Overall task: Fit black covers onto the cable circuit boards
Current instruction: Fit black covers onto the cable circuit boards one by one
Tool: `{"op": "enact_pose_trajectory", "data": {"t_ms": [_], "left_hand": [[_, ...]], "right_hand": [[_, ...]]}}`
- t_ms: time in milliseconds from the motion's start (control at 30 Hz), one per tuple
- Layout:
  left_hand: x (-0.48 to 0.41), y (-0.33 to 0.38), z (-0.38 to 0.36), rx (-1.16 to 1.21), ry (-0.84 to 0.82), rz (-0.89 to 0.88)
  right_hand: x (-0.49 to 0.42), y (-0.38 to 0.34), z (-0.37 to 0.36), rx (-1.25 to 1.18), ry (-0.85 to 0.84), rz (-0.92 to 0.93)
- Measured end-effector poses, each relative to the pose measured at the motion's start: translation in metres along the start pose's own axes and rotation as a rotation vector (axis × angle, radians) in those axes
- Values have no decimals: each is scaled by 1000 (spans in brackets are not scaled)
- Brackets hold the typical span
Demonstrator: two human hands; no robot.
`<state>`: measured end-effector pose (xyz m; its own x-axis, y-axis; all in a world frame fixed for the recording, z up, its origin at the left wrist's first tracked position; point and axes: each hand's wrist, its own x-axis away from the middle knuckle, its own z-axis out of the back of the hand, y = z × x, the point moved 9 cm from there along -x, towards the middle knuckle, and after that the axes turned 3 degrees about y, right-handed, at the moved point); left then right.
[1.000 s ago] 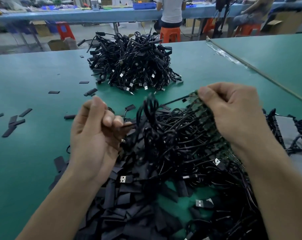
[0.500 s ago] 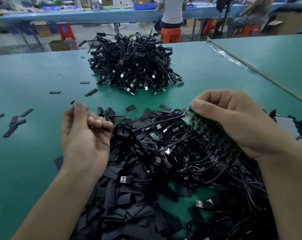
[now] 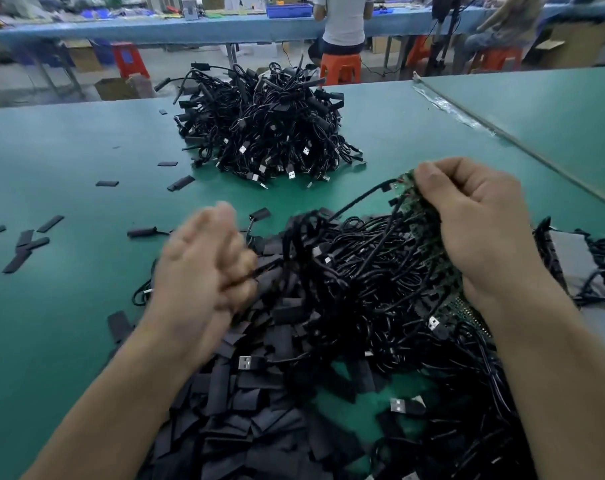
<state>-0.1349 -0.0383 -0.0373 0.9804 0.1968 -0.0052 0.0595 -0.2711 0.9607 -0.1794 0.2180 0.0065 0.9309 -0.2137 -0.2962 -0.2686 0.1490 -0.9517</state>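
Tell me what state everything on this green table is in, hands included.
Left hand, blurred, fingers curled round a black cable.
Right hand, gripping a row of circuit boards, held above the pile.
Circuit boards, green, bare, no covers on.
Near cables, tangled beneath both hands.
Black covers, loose, flat, heaped near the person; a few scattered to the left.
Far cable pile, heaped, untouched.

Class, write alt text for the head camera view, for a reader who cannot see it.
A person's right hand grips a strip of green circuit boards trailing tangled black cables over a green table. The blurred left hand is curled, apparently round a cable. Black covers are heaped nearby; another cable pile lies farther back.
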Motion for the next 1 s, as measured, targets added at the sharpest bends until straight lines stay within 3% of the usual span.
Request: {"op": "enact_pose_trajectory", "data": {"t_ms": [67, 167, 333, 467, 633, 733, 1000], "left_hand": [[-4, 17, 19, 253, 129, -127], [-4, 22, 36, 370, 277, -200], [-6, 26, 56, 250, 407, -247], [-15, 14, 59, 107, 372, -144], [-17, -6, 41, -54, 251, -59], [-18, -11, 35, -101, 201, -34], [-17, -9, 23, -235, 118, -134]], "right_hand": [[-4, 9, 6, 61, 49, -42], [-8, 20, 10, 118, 65, -73], [-14, 31, 27, 303, 121, -54], [-19, 25, 51, 455, 241, -7], [-9, 33, 25, 792, -33, -94], [0, 32, 18, 941, -102, -134], [11, 18, -8, 818, -327, -65]]}}
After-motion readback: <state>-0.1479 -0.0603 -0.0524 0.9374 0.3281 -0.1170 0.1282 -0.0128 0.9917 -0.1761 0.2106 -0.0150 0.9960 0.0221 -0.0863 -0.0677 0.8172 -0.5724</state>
